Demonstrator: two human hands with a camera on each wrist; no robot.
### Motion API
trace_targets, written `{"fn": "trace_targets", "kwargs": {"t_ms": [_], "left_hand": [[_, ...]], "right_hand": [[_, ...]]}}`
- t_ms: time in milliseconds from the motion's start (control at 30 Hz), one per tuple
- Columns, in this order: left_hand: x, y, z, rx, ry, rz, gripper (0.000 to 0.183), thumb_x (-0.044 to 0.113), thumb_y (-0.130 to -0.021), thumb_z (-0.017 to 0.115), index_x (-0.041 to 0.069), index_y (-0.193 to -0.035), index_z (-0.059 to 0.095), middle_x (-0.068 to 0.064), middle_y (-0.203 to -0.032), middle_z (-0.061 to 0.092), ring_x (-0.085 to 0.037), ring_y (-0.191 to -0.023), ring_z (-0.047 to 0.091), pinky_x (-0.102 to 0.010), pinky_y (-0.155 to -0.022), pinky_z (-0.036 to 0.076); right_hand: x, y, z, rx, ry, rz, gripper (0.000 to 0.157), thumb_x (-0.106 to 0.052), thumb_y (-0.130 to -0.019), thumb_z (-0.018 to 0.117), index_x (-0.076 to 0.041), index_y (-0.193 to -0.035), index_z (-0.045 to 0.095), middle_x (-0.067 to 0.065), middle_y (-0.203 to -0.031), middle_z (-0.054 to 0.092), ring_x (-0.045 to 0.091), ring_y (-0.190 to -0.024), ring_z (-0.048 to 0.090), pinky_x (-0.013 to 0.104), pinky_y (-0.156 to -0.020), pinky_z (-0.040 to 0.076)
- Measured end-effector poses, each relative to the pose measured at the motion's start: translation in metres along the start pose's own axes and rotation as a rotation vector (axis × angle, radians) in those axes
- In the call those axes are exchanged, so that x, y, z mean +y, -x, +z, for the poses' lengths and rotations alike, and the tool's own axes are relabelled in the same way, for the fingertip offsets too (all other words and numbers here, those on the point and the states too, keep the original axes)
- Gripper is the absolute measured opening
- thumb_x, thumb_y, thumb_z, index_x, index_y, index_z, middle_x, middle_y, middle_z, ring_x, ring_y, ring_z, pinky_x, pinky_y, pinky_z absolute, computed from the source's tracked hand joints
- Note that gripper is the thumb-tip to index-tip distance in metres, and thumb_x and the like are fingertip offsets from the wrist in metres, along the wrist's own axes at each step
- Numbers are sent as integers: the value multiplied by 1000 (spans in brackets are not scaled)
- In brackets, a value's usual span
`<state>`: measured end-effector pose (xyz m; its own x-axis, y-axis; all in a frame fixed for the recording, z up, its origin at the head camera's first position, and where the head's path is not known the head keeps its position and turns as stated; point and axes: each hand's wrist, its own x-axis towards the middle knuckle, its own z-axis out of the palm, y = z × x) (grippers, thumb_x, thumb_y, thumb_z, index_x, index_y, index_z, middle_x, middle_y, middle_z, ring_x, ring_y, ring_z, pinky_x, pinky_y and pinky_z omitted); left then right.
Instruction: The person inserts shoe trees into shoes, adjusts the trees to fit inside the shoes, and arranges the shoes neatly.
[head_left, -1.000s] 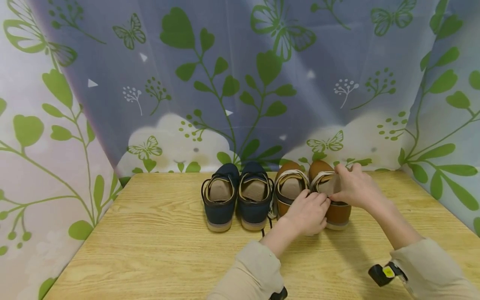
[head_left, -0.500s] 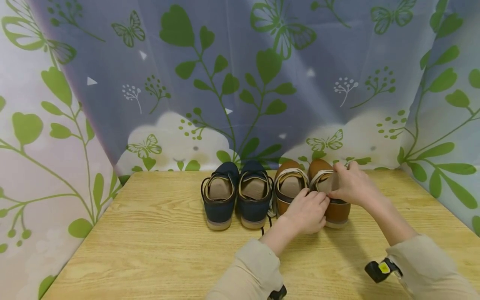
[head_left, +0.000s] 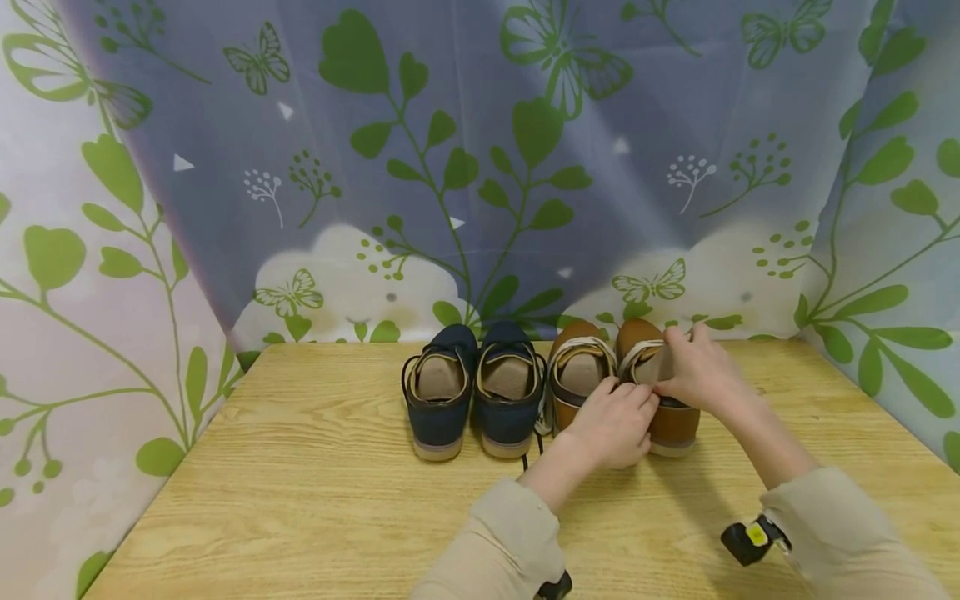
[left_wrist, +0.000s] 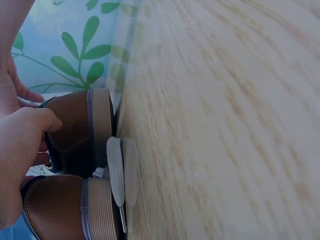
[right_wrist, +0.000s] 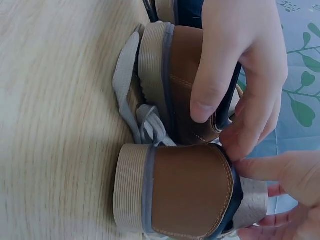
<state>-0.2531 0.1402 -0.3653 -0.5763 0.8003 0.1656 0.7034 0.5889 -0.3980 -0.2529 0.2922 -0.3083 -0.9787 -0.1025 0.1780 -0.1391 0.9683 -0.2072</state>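
Two brown shoes with pale laces stand side by side, heels toward me. My left hand (head_left: 615, 425) curls over the heel collar of the right-hand brown shoe (head_left: 675, 432), its thumb near the left-hand brown shoe (head_left: 566, 412). Bent over the opening from the right is my right hand (head_left: 705, 367). In the right wrist view its thumb and fingers lie on either side of a tan speckled piece (right_wrist: 254, 200) rising above the collar, insole or tongue, I cannot tell which. The left wrist view has left fingertips (left_wrist: 52, 120) against the brown heel.
A pair of navy shoes (head_left: 438, 429) stands to the left on the wooden table (head_left: 300, 500). A pale lace (right_wrist: 125, 82) lies looped beside the brown soles. Dark lace ends trail by the navy pair. A leaf-patterned cloth (head_left: 487, 167) hangs directly behind the toes.
My right hand and forearm have shifted slightly to the left over the shoe opening. My left hand stays in place, and the shoes keep their positions.
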Motion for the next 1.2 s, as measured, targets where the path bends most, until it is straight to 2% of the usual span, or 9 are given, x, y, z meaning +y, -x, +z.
{"fn": "trace_targets", "kwargs": {"t_ms": [167, 267, 400, 500, 633, 833, 1067, 1200], "left_hand": [[-1, 0, 0, -1, 2, 4, 53, 47, -93, 44, 24, -141, 40, 10, -137, 40, -7, -123, 39, -29, -103, 26], [-1, 0, 0, -6, 3, 4, 52, 48, -93, 43, 25, -140, 41, 10, -136, 40, -7, -122, 39, -29, -103, 26], [-1, 1, 1, -1, -2, -2, 51, 48, -93, 43, 25, -139, 42, 10, -135, 41, -7, -122, 40, -29, -103, 26], [-1, 1, 1, 7, -3, 0, 50, 47, -93, 43, 25, -139, 43, 10, -135, 41, -8, -121, 40, -29, -103, 27], [0, 1, 1, 10, -5, 4, 51, 48, -93, 43, 25, -138, 43, 10, -135, 41, -8, -122, 40, -29, -103, 26], [0, 1, 0, 7, -14, 2, 51, 48, -93, 43, 25, -139, 43, 10, -135, 41, -8, -122, 40, -29, -103, 26], [0, 2, 0, 24, -16, -2, 48, 46, -93, 43, 24, -137, 45, 10, -132, 43, -8, -119, 41, -29, -101, 28], [0, 2, 0, 28, -19, 2, 48, 46, -93, 43, 24, -136, 46, 10, -131, 44, -8, -118, 42, -29, -101, 28]], "right_hand": [[2, -1, -2, -19, 23, -16, 73, -26, -76, 76, 9, -128, 38, 49, -120, 28, 61, -96, 45, 61, -72, 43], [2, 1, -5, -15, 48, -41, 69, -25, -76, 76, 8, -127, 44, 47, -117, 35, 59, -94, 48, 60, -71, 45], [2, 3, -6, 24, 128, -136, 56, -14, -75, 76, 6, -122, 52, 32, -101, 48, 39, -76, 54, 45, -61, 47], [3, 4, -5, 60, 197, -227, 48, -9, -74, 76, 5, -116, 58, 22, -91, 48, 27, -66, 50, 36, -55, 44], [5, 5, -3, 102, 252, -306, 40, -9, -72, 78, 2, -107, 62, 15, -86, 47, 22, -60, 46, 34, -52, 42], [2, 7, -1, 119, 321, -323, 36, -10, -73, 77, 0, -104, 61, 18, -90, 47, 26, -61, 50, 37, -49, 43], [-4, 7, 1, 89, 367, -279, 36, -7, -76, 73, 4, -106, 57, 29, -99, 47, 42, -77, 53, 47, -63, 48], [-6, 7, 3, 94, 391, -261, 33, -7, -77, 72, 5, -104, 57, 33, -99, 47, 46, -80, 53, 48, -63, 48]]}}
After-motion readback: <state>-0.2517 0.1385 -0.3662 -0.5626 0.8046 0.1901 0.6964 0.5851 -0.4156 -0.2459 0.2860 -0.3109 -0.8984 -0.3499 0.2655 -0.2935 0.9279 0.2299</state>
